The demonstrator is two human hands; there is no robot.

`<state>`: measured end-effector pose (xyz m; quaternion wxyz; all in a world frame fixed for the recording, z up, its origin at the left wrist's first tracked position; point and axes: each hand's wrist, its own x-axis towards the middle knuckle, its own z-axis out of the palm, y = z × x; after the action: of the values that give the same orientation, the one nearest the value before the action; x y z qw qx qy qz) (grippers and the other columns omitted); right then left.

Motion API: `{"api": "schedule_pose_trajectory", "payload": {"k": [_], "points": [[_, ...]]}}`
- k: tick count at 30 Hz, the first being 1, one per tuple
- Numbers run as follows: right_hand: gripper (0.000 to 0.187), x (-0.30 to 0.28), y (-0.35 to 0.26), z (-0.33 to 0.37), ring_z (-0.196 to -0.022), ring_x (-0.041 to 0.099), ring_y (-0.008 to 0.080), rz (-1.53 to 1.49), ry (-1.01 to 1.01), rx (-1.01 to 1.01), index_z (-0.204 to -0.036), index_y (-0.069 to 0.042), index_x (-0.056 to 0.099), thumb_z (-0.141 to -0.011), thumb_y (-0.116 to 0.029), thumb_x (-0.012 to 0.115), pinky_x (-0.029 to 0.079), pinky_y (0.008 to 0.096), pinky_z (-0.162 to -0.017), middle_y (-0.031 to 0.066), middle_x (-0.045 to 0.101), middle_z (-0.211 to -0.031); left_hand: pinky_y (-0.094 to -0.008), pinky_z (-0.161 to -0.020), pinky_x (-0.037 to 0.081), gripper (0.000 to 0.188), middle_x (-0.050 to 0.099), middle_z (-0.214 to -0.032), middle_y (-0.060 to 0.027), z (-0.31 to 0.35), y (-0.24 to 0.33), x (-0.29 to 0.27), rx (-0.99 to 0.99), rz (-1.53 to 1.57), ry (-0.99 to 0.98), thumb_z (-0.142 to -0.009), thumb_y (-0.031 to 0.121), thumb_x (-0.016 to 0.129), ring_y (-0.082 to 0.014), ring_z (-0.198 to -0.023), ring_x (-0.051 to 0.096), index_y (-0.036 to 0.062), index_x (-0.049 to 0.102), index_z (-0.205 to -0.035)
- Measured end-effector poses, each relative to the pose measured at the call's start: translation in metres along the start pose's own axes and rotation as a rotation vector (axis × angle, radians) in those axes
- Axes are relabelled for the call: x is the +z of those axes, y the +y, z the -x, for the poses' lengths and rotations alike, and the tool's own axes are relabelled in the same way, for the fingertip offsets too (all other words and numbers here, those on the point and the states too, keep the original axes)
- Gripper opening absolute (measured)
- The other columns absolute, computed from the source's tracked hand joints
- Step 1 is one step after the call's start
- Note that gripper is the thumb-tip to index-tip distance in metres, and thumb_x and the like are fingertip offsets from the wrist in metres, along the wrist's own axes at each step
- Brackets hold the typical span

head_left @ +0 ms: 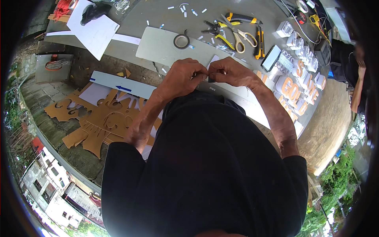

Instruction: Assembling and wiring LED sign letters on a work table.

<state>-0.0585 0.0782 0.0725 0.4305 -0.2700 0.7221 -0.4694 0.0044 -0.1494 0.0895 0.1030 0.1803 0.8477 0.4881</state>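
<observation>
Grey worktable (158, 47) below — both hands meet just above its near edge, left hand (184, 77) and right hand (229, 72) fingertip to fingertip, pinched narrow on a small white strip (213, 60) poking up between them. Beyond — a tape roll (181, 41), then yellow-handled scissors (239, 38).

Soft, even daylight fills the view, with faint shadows and no hard glare. The grey table (166, 47) reads bright and fairly sharp at 12 o'clock. Fisheye bending grows toward the rim, curving buildings (51, 189) at 8 o'clock and trees (335, 185) at 4 o'clock. The corners fall to black vignette.
</observation>
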Motion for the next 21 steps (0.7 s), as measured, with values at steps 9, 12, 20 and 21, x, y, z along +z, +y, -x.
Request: {"api": "schedule_pose_trajectory", "payload": {"k": [9,12,20,21], "points": [[0.012,0.006,-0.009,0.009,-0.08,0.066,0.0148,0.002,0.148,0.085,-0.098,-0.002,0.073,-0.095,-0.013,0.068,0.052,0.0333,-0.077,0.0072,0.071,-0.082,-0.0256,-0.069,0.052,0.022,0.074,-0.084,-0.0038,-0.001,-0.008,-0.001,-0.334,0.295,-0.107,-0.091,0.02,0.076,-0.0062,-0.075,0.062,0.0009,0.076,-0.102],[0.013,0.007,-0.009,0.012,-0.082,0.067,0.0155,0.01,0.156,0.072,-0.099,-0.002,0.073,-0.095,-0.013,0.069,0.052,0.0328,-0.078,0.0081,0.072,-0.084,-0.0247,-0.068,0.051,0.023,0.073,-0.082,-0.0028,-0.002,-0.01,-0.001,-0.335,0.345,-0.111,-0.091,0.023,0.076,-0.0054,-0.074,0.061,0.0014,0.077,-0.1],[0.014,0.011,-0.012,0.019,-0.079,0.064,0.0158,0.027,0.232,0.009,-0.101,-0.001,0.073,-0.096,-0.013,0.068,0.052,0.0325,-0.073,0.0078,0.07,-0.083,-0.0234,-0.067,0.047,0.021,0.07,-0.081,-0.0001,-0.007,-0.006,-0.001,-0.351,0.346,-0.131,-0.089,0.02,0.076,-0.0045,-0.072,0.056,0.0019,0.077,-0.1],[0.014,0.011,-0.011,0.02,-0.079,0.064,0.0158,0.027,0.232,0.008,-0.101,-0.001,0.073,-0.096,-0.013,0.068,0.052,0.0325,-0.073,0.0078,0.07,-0.083,-0.0237,-0.068,0.047,0.021,0.07,-0.082,-0.0002,-0.007,-0.007,-0.001,-0.344,0.394,-0.142,-0.089,0.019,0.075,-0.0048,-0.072,0.056,0.0013,0.076,-0.099]]}}
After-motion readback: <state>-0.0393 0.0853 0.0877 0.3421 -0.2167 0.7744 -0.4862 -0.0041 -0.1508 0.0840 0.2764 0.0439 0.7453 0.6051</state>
